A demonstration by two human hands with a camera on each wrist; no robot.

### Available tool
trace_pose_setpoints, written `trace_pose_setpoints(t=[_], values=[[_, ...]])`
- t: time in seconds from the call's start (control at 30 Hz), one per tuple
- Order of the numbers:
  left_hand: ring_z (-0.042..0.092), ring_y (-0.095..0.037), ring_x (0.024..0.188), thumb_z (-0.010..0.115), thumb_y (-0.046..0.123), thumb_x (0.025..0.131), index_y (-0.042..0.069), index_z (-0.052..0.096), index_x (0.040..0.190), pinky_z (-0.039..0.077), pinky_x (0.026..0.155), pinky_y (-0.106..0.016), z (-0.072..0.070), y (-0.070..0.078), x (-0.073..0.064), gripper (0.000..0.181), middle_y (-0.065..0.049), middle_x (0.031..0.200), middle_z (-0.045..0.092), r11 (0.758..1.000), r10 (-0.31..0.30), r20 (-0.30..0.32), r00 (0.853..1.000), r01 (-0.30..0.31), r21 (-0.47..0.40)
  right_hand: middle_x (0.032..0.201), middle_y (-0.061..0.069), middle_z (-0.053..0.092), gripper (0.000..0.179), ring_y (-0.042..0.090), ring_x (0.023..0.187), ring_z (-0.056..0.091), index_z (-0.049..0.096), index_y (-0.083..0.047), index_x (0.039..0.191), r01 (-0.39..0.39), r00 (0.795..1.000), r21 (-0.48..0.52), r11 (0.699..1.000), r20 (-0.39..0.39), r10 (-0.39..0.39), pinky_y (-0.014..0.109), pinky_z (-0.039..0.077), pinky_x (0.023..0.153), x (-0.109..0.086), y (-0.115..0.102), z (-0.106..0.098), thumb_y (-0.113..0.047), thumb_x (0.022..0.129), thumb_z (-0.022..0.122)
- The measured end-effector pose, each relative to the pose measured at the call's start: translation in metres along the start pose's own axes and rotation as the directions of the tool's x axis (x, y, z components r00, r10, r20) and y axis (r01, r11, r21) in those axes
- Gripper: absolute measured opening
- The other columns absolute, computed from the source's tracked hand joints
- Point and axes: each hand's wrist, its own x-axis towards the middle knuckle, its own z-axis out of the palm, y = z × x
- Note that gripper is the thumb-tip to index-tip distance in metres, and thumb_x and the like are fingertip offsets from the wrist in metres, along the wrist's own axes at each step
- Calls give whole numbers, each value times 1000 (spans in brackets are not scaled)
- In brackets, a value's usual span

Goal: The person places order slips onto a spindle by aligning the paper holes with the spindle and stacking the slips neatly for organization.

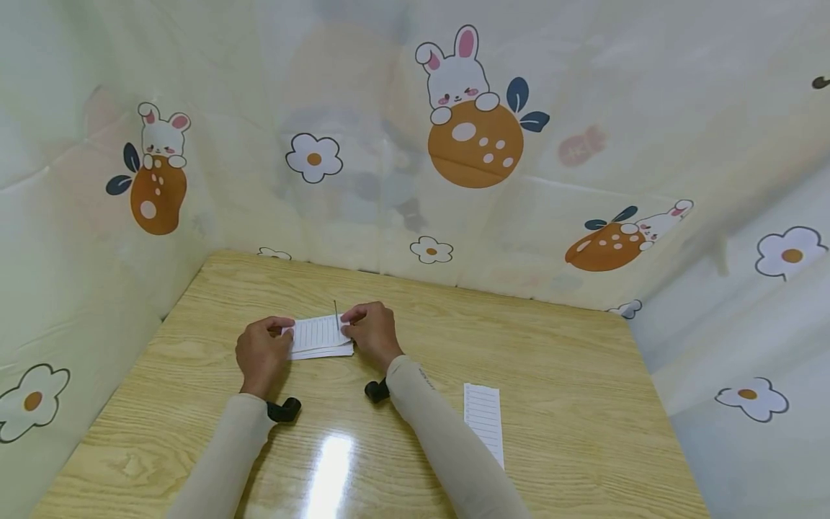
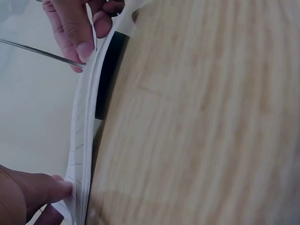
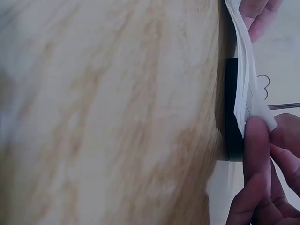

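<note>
A thin metal spike stands upright through the right end of a small stack of lined paper slips. Under the stack, the left wrist view shows the spike's black base. My left hand pinches the left end of the top lined slip between thumb and fingers. At the other end, close beside the spike, my right hand pinches the same slip. In the right wrist view, that slip's end lifts slightly away from the sheets below.
Another lined paper slip lies on the wooden table, beside my right forearm. Patterned curtains hang along the back and both sides of the table. Each wrist wears a black camera mount.
</note>
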Motion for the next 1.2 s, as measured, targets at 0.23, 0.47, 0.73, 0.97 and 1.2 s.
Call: trace_pose_setpoints(t=[0.23, 0.47, 0.73, 0.97, 1.2], values=[[69, -37, 99, 72, 8, 93, 9, 84, 104, 45, 77, -43, 2, -1, -2, 16, -19, 107, 76, 999, 26, -1, 1000, -26, 44, 84, -5, 76, 8, 10, 78, 65, 84, -17, 90, 20, 1000, -48, 999, -6, -20, 24, 52, 71, 0, 0, 1, -10, 87, 88], [62, -42, 112, 73, 6, 90, 5, 84, 104, 46, 92, -55, 1, -2, -5, 18, -22, 113, 67, 998, 46, -8, 999, -46, 40, 85, -7, 76, 10, 9, 79, 66, 83, -20, 87, 20, 1000, -69, 997, -20, -21, 26, 54, 75, -2, 4, 0, -14, 86, 89], [61, -42, 111, 76, 8, 90, 4, 83, 109, 47, 89, -56, -1, 0, -9, 21, -24, 116, 65, 995, 102, -69, 992, -101, 13, 86, -10, 75, 9, 14, 90, 67, 83, -24, 88, 24, 998, -45, 999, -53, -27, 35, 54, 87, -6, 1, -7, -19, 86, 89], [58, -34, 89, 78, 10, 91, 6, 83, 108, 40, 72, -41, -4, 14, -19, 19, -21, 108, 67, 985, 163, -155, 974, -170, -31, 94, -7, 76, 10, 16, 93, 73, 83, -22, 96, 121, 988, -49, 991, -89, -125, 37, 57, 91, -15, -2, -24, -22, 88, 89], [54, -27, 76, 78, 12, 92, 8, 84, 107, 36, 67, -36, -5, 36, -36, 16, -16, 104, 69, 966, 211, -201, 957, -235, -106, 102, -2, 77, 19, 17, 72, 72, 83, -17, 108, 192, 979, 51, 980, -75, -188, 30, 58, 63, -30, -4, -53, -22, 90, 87]])
